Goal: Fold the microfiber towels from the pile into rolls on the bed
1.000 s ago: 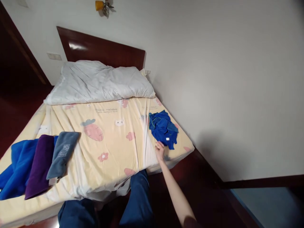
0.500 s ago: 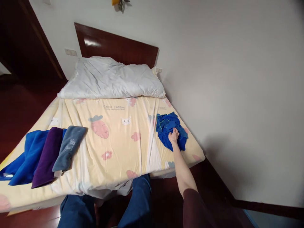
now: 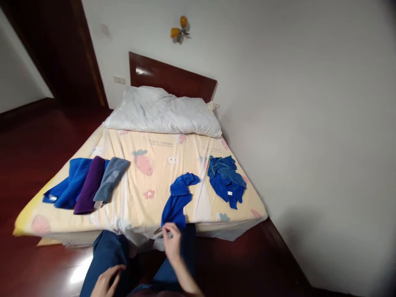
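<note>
My right hand [image 3: 171,242] is closed at the near end of a blue cloth [image 3: 177,198], which stretches from the bed's front edge up across the yellow cartoon-print sheet [image 3: 145,206]. A crumpled pile of blue clothes [image 3: 225,179] lies to its right, near the bed's right edge. My left hand [image 3: 107,282] rests low on my blue trouser leg [image 3: 105,251]. Its fingers are loosely spread and hold nothing.
Three folded cloths lie side by side on the bed's left part: blue [image 3: 69,183], purple [image 3: 89,185] and grey [image 3: 111,179]. A white duvet [image 3: 163,111] is bunched before the dark wooden headboard [image 3: 173,78]. The white wall [image 3: 309,144] runs along the bed's right side, and the floor [image 3: 34,156] is dark wood.
My right hand was on the blue pile. It has come back to the bed's front edge, drawing one blue cloth out with it. My left hand has come into view, and the camera has pulled back.
</note>
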Motion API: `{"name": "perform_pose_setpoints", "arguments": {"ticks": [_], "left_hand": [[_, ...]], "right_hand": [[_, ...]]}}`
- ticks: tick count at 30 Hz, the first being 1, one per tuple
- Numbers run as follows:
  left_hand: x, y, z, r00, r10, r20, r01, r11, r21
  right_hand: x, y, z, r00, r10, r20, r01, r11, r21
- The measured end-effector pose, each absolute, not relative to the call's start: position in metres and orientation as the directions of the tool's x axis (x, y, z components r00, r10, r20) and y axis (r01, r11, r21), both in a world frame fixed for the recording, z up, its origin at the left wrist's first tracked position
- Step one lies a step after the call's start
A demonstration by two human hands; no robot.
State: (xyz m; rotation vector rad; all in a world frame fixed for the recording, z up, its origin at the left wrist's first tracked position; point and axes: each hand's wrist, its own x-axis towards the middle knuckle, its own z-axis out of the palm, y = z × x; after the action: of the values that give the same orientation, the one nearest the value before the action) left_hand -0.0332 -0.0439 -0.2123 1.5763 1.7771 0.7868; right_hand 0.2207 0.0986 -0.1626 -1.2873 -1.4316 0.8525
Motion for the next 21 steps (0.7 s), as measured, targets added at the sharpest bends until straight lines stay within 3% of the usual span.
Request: {"name": "perform_pose_setpoints", "arguments": {"ticks": [3, 6, 10, 14, 21], "left_hand": [[-0.012, -0.04, -0.185, -0.049, 0.991, -0.128, 0.535, 0.134, 0.834], [0.01, -0.037, -0.167, 0.057, 0.991, -0.122, 0.474, 0.08, 0.877], [0.035, -0.036, -0.153, 0.12, 0.987, -0.111, 0.36, 0.061, 0.931], [0.042, -0.035, -0.138, 0.093, 0.985, -0.143, 0.131, 0.13, 0.983], [0.03, -0.037, -0.127, -0.181, 0.955, -0.234, -0.177, 0.203, 0.963]], "right_hand": [[0.186, 0.029, -0.186, -0.161, 0.984, 0.081, 0.179, 0.11, -0.978], [0.188, 0.004, -0.177, -0.374, 0.926, 0.044, 0.145, 0.106, -0.984], [0.202, 0.01, -0.152, -0.374, 0.927, -0.015, 0.123, 0.034, -0.992], [0.193, 0.008, -0.133, -0.351, 0.936, -0.017, 0.077, 0.011, -0.997], [0.175, -0.008, -0.115, -0.357, 0.934, -0.026, 0.006, -0.026, -1.0]]}}
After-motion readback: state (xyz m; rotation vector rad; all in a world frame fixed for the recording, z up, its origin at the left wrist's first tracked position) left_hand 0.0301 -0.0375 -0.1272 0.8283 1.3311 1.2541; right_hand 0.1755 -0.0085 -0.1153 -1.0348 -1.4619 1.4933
